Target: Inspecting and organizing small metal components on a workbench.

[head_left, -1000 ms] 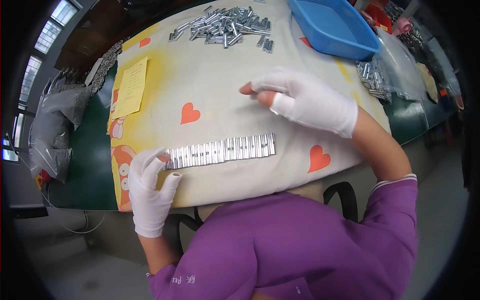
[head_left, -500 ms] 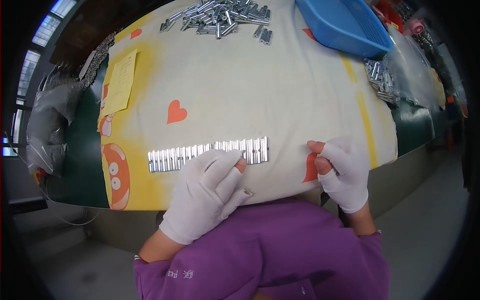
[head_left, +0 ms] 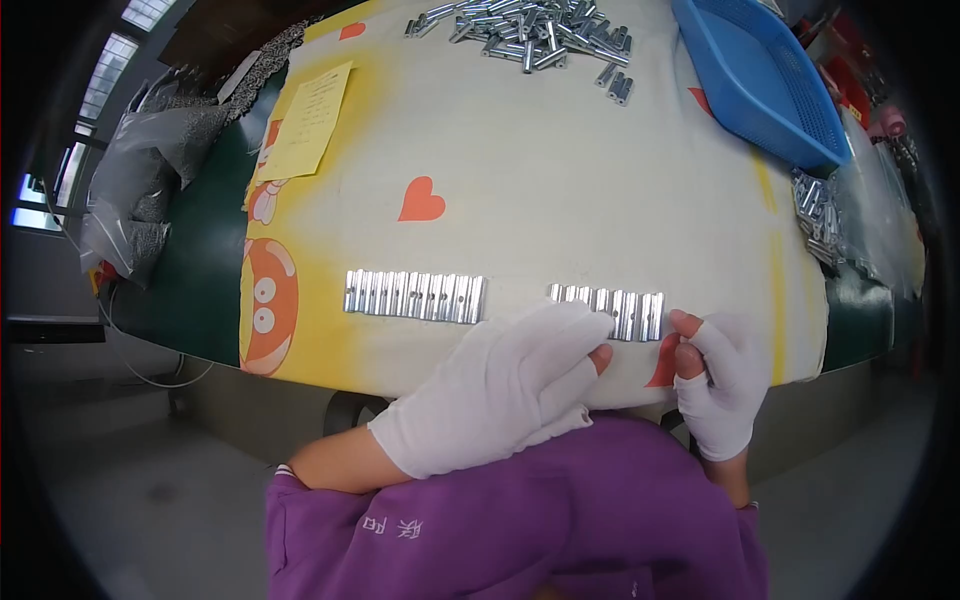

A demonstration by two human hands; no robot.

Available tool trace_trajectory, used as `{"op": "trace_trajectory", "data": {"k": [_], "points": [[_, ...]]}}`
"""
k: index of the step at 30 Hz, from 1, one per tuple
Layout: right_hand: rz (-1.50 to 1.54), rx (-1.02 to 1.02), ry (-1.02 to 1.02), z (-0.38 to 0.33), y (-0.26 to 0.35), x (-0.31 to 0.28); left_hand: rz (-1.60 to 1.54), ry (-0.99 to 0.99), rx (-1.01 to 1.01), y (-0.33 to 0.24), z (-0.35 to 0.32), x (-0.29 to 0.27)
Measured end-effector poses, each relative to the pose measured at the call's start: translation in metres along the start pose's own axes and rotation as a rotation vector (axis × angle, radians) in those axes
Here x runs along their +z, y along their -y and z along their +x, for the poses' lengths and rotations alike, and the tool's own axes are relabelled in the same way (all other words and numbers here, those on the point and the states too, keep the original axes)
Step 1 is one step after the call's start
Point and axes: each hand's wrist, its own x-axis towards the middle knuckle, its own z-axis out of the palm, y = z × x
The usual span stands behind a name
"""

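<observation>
**A:** How far along does the work look?

**B:** Partway, I'd judge. Two short rows of small metal blocks stand side by side near the table's near edge. The left row (head_left: 415,296) lies alone, apart from both hands. The right row (head_left: 610,311) sits between the hands. At the far edge a loose pile of metal parts (head_left: 535,30) is unsorted, so plenty seems left to line up.

**A:** Where are the hands against that right row?

**B:** The left hand (head_left: 500,390), in a white glove, lies flat with its fingers spread over the row's left end and near side, covering part of it. The right hand (head_left: 720,385), gloved with bare fingertips, is at the row's right end; thumb and forefinger touch or nearly touch the last block.

**A:** Is either hand gripping anything?

**B:** Not that I can see. The left is open, palm down, pressing or steadying rather than holding. The right has its fingers curled and pinched toward the end block, but I cannot tell whether it grips the block or only pushes against it.

**A:** What else is around?

**B:** A cartoon-print cloth (head_left: 560,180) with red hearts covers the table. A blue plastic basket (head_left: 760,80) stands at the far right, more metal parts in clear plastic (head_left: 820,215) at the right, a yellow paper note (head_left: 310,120) at the far left, and plastic bags (head_left: 150,170) beyond the left edge.
</observation>
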Motion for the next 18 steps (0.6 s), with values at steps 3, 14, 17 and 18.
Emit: {"op": "trace_trajectory", "data": {"k": [3, 14, 17, 18], "points": [[-0.039, 0.006, -0.001, 0.001, -0.002, 0.001, 0.274, -0.143, -0.220, 0.009, -0.031, -0.023], [-0.062, -0.038, 0.012, 0.000, -0.002, 0.005, 0.144, -0.150, -0.192, 0.015, -0.044, -0.007], [-0.078, -0.049, 0.011, 0.000, -0.001, 0.005, 0.076, -0.126, -0.124, 0.010, -0.038, -0.013], [-0.076, -0.051, 0.006, 0.000, 0.000, 0.004, 0.078, -0.162, -0.086, 0.009, -0.040, -0.015]]}}
